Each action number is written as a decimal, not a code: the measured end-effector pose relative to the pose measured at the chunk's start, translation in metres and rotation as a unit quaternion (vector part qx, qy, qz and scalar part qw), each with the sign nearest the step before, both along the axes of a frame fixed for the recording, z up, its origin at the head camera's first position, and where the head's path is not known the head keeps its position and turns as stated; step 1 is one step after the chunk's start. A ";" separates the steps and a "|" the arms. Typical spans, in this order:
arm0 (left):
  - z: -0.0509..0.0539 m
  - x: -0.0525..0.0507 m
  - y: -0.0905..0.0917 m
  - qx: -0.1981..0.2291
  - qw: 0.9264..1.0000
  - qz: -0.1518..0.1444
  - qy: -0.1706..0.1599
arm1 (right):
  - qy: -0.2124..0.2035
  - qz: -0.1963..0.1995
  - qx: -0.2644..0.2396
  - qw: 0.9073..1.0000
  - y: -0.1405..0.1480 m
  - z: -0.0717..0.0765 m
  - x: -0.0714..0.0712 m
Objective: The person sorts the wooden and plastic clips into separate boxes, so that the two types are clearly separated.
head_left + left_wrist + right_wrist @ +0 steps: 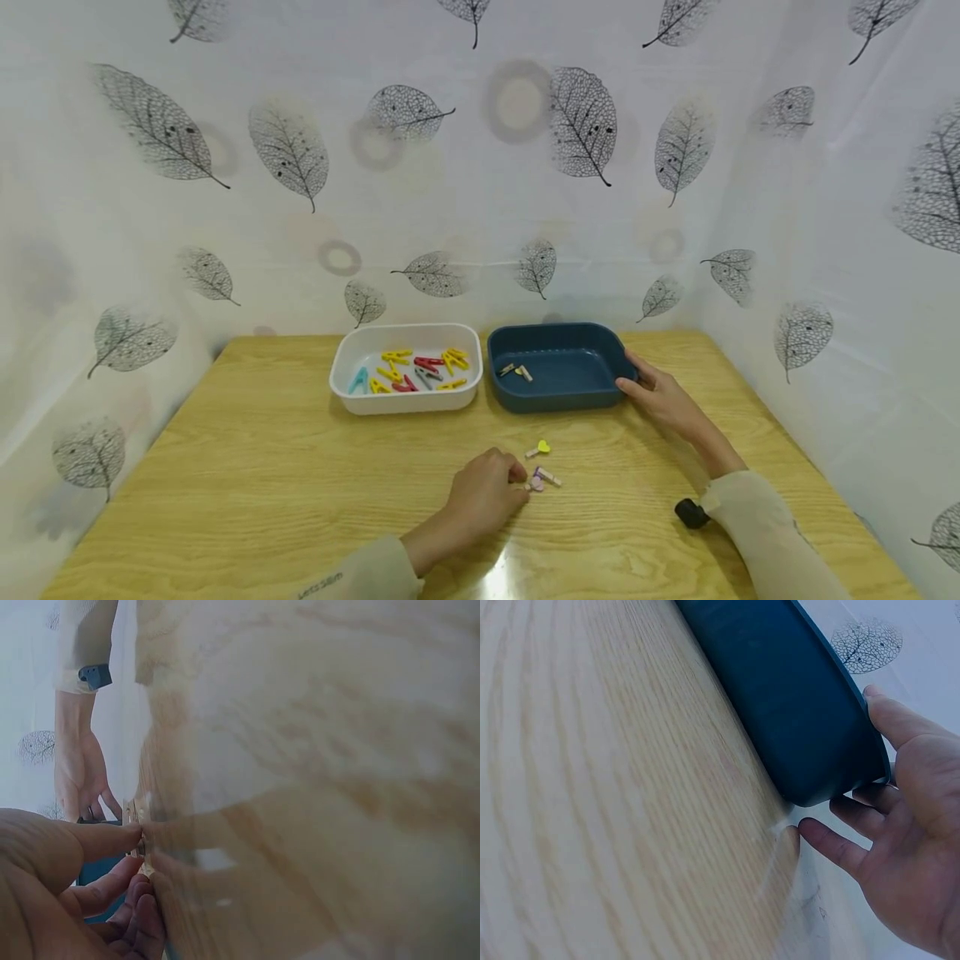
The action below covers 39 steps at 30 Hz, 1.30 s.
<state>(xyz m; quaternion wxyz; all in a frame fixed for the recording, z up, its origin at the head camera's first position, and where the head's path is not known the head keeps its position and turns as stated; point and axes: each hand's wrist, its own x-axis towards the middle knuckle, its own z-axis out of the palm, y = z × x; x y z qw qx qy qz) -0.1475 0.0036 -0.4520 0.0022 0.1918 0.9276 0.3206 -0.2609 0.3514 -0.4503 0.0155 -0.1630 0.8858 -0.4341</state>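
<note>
My left hand (pixel 486 493) is low over the table, thumb and forefinger pinching a small wooden clothespin (pixel 135 844) at the tabletop. Beside those fingertips lies a wooden clothespin with a purple decoration (pixel 549 477). Slightly farther back is another small clothespin, topped by a yellow heart (pixel 543 447). My right hand (pixel 663 406) grips the right end of a dark blue bin (pixel 558 402). In the right wrist view its thumb is at the rim and the other fingers lie against the outer wall. Within the bin, small wooden clothespins (pixel 525 373) lie at the left.
A white bin (pixel 408 405) stands left of the blue one, holding several yellow, red, grey and light blue plastic clothespins (pixel 427 363). Both stand on the wooden table (pixel 285 475) near its back edge. A leaf-patterned curtain (pixel 450 208) surrounds the table's back and sides.
</note>
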 end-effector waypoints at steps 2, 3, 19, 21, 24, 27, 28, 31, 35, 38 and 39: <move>0.000 0.000 0.000 0.004 1.000 -0.001 0.008 | 0.002 -0.001 0.002 1.000 0.000 0.000 0.000; 0.000 0.001 0.000 0.005 1.000 -0.001 0.011 | 0.002 -0.002 0.002 1.000 0.000 0.000 0.000; 0.000 -0.005 -0.004 0.051 0.998 -0.021 -0.038 | 0.006 -0.003 0.006 1.000 0.002 -0.002 -0.002; 0.001 -0.006 -0.005 0.063 0.996 -0.024 -0.053 | 0.005 -0.003 0.006 1.000 0.001 -0.001 -0.002; 0.003 -0.006 -0.007 0.079 0.994 -0.029 -0.070 | 0.004 -0.004 0.005 1.000 0.001 -0.001 -0.001; 0.005 -0.006 -0.009 0.089 0.993 -0.030 -0.076 | 0.003 -0.006 0.005 1.000 0.002 -0.001 -0.001; 0.006 -0.006 -0.010 0.092 0.992 -0.031 -0.075 | 0.003 -0.007 0.005 1.000 0.002 -0.001 -0.001; 0.007 -0.005 -0.013 0.098 0.992 -0.028 -0.070 | 0.002 -0.008 0.006 1.000 0.002 -0.002 -0.001; 0.007 -0.006 -0.018 0.105 0.992 -0.019 -0.070 | 0.000 -0.008 0.005 1.000 0.002 -0.002 -0.001; 0.009 -0.008 -0.022 0.113 0.990 -0.011 -0.083 | -0.001 -0.009 0.003 1.000 0.001 -0.001 -0.001; 0.010 -0.008 -0.023 0.117 0.989 -0.011 -0.088 | 0.000 -0.008 0.004 1.000 0.001 -0.001 0.000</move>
